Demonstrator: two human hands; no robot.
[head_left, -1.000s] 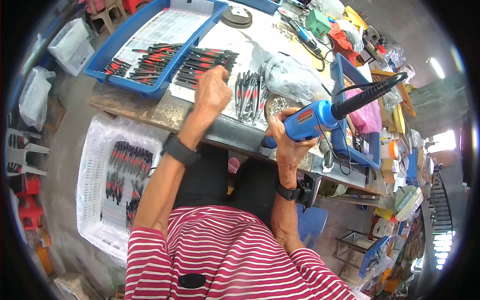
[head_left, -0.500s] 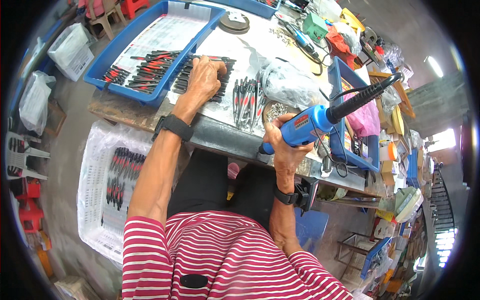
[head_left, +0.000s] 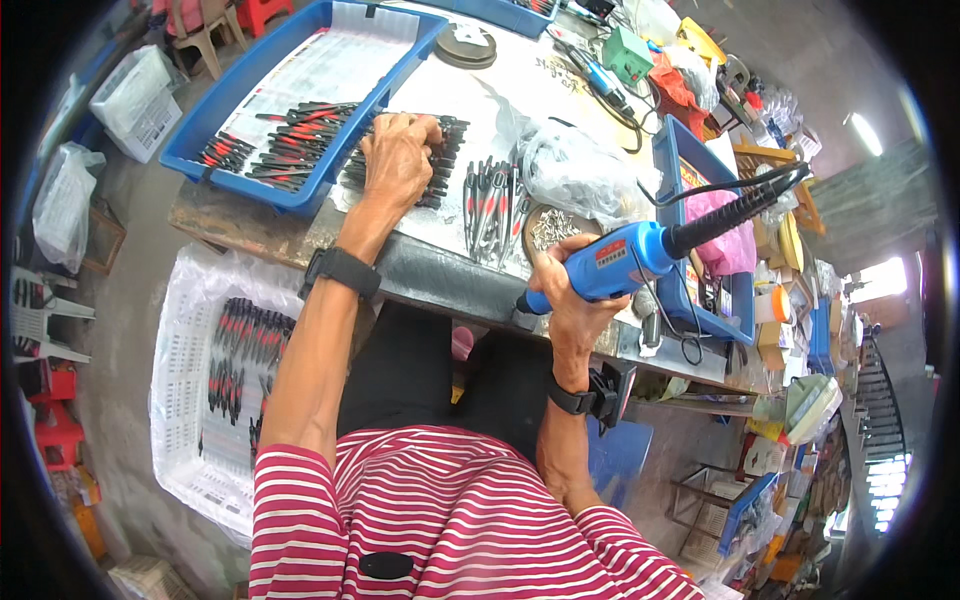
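My left hand (head_left: 398, 165) rests with curled fingers on a row of slim black-and-red handled pieces (head_left: 446, 150); its fingertips and whatever they pinch are hidden. In my right hand (head_left: 568, 300) is a blue electric screwdriver (head_left: 615, 262), its cable end up to the right and its black tip down to the left by the table edge. Between the hands lie several black, red and silver pieces (head_left: 490, 205), side by side. Small silver screws (head_left: 552, 228) fill a round dish just beyond my right hand.
A blue tray (head_left: 262, 190) with more black-and-red pieces stands at the left. Below it is a lined white basket (head_left: 180, 400) of similar pieces. A clear plastic bag (head_left: 575, 170) lies mid-table, with a blue bin (head_left: 735, 325) at its right. The screwdriver's cable (head_left: 740, 183) arches rightward.
My left hand has shifted slightly left over the row of pieces, its fingers still curled. The right hand keeps the screwdriver in nearly the same place. The view has moved a little.
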